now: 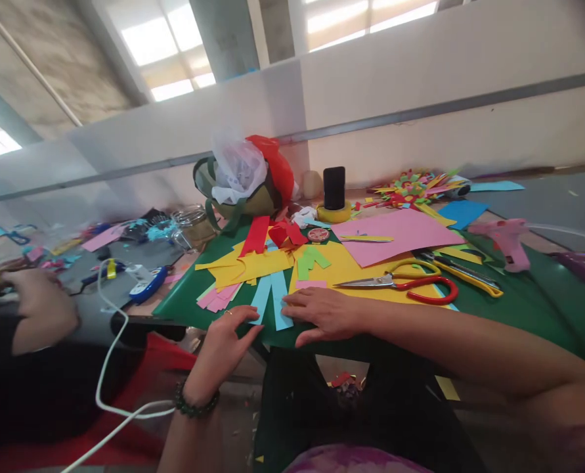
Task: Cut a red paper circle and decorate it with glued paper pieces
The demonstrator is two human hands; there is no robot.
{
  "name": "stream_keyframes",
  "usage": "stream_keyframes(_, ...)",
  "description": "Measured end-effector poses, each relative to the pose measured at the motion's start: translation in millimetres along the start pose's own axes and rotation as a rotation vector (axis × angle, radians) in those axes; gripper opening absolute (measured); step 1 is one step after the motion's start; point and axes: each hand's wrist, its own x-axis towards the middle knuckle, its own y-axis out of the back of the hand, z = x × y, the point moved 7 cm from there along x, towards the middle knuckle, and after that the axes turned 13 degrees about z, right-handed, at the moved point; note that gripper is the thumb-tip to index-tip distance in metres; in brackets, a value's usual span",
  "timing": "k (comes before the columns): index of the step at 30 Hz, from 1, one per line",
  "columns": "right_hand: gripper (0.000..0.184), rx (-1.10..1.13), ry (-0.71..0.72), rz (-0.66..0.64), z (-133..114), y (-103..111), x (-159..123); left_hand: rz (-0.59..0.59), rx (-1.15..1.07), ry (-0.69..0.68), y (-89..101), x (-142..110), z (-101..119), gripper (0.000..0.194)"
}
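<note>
My purple top [354, 461] is nearest; by the tabletop's [186, 302] near edge, my half-open left hand [224, 345] and flattened right hand [324, 312] touch two blue strips [279, 292], gripping neither.

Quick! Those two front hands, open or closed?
Left hand: at the left blue strip; whether it pinches can't be told.
Right hand: open, touching the right blue strip.
</note>
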Motion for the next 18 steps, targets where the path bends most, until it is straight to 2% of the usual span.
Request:
stream_keyframes(8,0.060,0.013,-0.013,-0.011,-2,4,0,0.049,0.080,0.005,-22.4,7,-23,0.020)
stream_keyframes(10,0.059,0.019,-0.011,-0.013,-2,5,-1,0.090,0.134,0.009,-21.0,9,-25,0.023)
stream_keyframes(12,0.058,0.034,-0.008,-0.007,-2,6,-1,0.163,0.217,0.041,-10.2,11,-28,0.028)
stream_keyframes(15,0.056,0.050,-0.012,0.014,-2,8,-1,0.254,0.407,0.163,17.0,13,-42,0.035)
stream_keyframes(18,0.056,0.037,-0.014,0.011,-2,6,1,0.176,0.616,0.181,32.8,16,-61,0.039)
